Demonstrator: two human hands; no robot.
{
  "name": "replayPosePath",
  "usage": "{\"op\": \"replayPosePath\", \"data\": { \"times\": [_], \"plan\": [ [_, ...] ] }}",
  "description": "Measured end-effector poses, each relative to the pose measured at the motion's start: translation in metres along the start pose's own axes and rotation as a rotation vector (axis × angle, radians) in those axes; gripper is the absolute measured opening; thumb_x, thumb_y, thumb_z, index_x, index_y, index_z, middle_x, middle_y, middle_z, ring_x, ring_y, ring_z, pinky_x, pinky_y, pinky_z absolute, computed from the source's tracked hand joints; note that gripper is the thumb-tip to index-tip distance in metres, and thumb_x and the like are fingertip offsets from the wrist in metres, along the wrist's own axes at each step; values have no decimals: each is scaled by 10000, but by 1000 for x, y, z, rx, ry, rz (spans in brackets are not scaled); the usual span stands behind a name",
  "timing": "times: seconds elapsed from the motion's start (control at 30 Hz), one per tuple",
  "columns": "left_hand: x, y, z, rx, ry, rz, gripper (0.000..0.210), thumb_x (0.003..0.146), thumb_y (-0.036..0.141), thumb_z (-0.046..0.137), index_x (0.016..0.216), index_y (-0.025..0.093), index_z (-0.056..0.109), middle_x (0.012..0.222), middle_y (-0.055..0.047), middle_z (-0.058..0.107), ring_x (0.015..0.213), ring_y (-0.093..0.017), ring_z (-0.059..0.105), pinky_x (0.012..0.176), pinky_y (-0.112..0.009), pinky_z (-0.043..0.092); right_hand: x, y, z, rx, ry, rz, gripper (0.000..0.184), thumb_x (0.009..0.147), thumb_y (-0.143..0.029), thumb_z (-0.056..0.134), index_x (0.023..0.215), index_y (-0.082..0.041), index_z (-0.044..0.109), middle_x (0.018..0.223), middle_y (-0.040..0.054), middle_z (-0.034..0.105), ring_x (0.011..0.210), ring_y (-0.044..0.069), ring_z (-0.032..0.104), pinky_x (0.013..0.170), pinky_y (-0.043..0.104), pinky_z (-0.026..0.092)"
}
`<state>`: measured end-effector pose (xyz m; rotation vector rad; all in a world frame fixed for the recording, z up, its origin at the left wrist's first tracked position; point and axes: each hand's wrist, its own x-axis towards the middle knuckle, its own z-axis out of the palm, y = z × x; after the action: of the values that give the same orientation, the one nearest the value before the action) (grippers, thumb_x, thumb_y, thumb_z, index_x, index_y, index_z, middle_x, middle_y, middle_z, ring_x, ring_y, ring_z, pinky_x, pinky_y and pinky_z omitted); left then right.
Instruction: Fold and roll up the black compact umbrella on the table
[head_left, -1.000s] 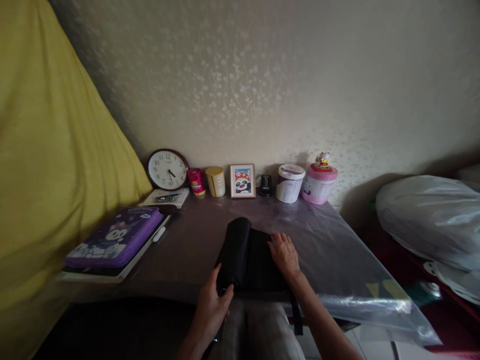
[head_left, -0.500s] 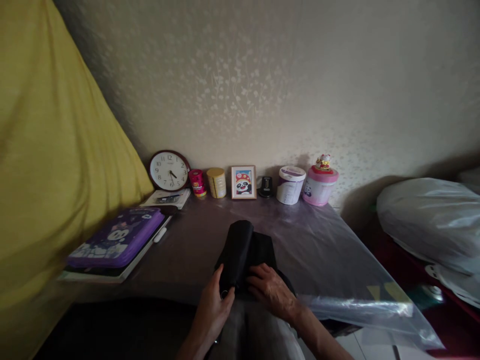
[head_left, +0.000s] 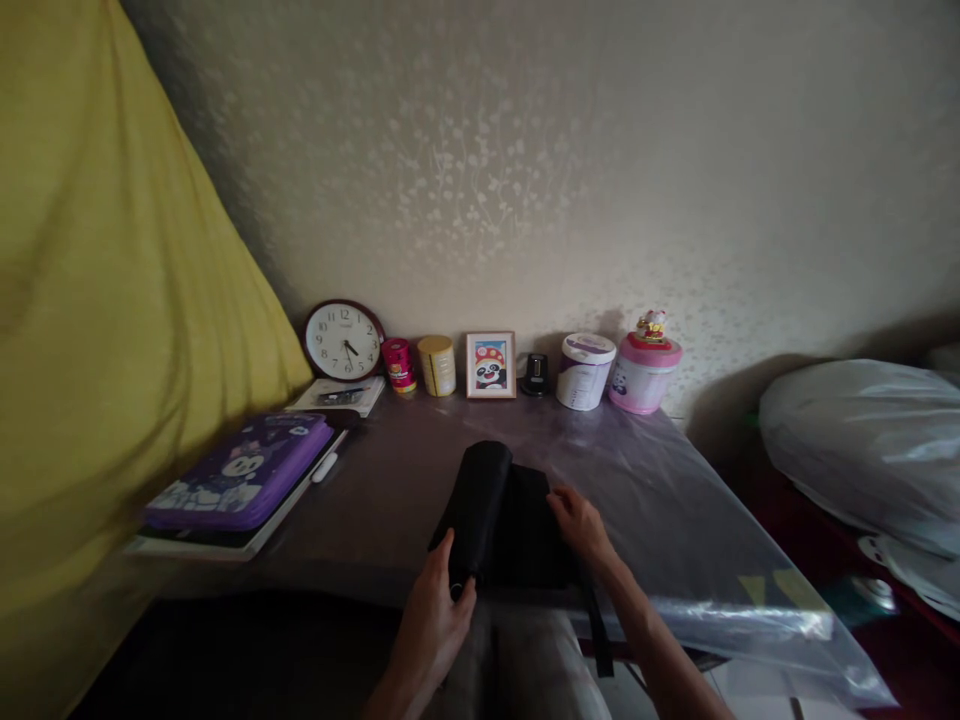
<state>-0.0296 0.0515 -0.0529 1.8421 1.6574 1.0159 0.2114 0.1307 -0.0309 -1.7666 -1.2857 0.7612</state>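
Black cloth roll: the black cloth roll (head_left: 484, 500) lies on the surface (head_left: 397, 475), low in the middle of the frame, close to the near edge. Its long way runs from near to far, and the far end leans a bit to the right of the frame.

Loose flap: a flat loose flap (head_left: 531, 520) of black cloth lies just to the right of the roll and looks joined to it. The roll sits between the 2 hands, but much closer to the left.

Left hand: the left hand (head_left: 437, 605) is at the near end of the roll, at bottom middle. It is curled around that end, with the thumb up along the left side and a finger by a small shiny ring (head_left: 456, 590).

Right hand: the right hand (head_left: 581, 525) is to the right of the roll, not touching it. Its fingers are bent in and look like they pinch the right edge of the flap. The tips are too dark to see well.

Strap: a thin black strap (head_left: 601, 635) hangs down past the near edge of the surface, under the right arm.

Back row: by the wall, in the middle of the frame, stand a clock (head_left: 345, 341), a panda picture (head_left: 491, 366) and a pink tub (head_left: 643, 378).

Left side: a purple case (head_left: 240, 475) lies well apart from both hands.
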Motion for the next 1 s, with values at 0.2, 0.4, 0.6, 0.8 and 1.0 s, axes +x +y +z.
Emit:
{"op": "replayPosePath", "data": {
  "times": [0.2, 0.4, 0.6, 0.8, 1.0],
  "plan": [
    [0, 2, 0, 20, -11, -4, 552, 820, 276, 430, 1337, 95, 363, 1338, -166, 498, 1232, -227, 487, 1028, -413, 399, 5, -4, 7, 218, -115, 142, 273, 743, -395, 568, 838, -156, 659, 574, -19, 577, 461, 112, 526, 374, 194, 369],
    [-1, 2, -1, 15, 8, 4, 546, 815, 293, 436, 1330, 121, 389, 1303, -145, 537, 1204, -227, 515, 1001, -398, 430, 4, -13, 17, 368, -159, 132, 293, 692, -441, 607, 732, -152, 630, 540, -26, 565, 461, 110, 523, 411, 206, 387],
    [-1, 4, 1, 4, 4, -9, 554, 798, 293, 447, 1321, 114, 406, 1298, -155, 543, 1201, -246, 518, 991, -415, 439, 5, -36, 27, 535, -144, 90, 286, 666, -364, 662, 851, -149, 630, 614, -18, 607, 521, 115, 566, 451, 201, 432],
    [-3, 6, 3, 10, 13, 2, 549, 784, 234, 458, 1323, 142, 410, 1290, -134, 555, 1192, -235, 527, 995, -413, 431, 10, -56, 49, 544, -169, 55, 380, 686, -346, 674, 999, -147, 590, 701, -1, 637, 600, 143, 611, 457, 217, 489],
    [-5, 9, 4, 23, -5, -10, 579, 748, 179, 488, 1321, 143, 416, 1285, -143, 558, 1176, -248, 541, 986, -410, 432, 13, -69, 70, 427, -141, 34, 414, 711, -246, 658, 1087, -142, 518, 662, -26, 603, 550, 119, 590, 422, 205, 488]
  ]
}}
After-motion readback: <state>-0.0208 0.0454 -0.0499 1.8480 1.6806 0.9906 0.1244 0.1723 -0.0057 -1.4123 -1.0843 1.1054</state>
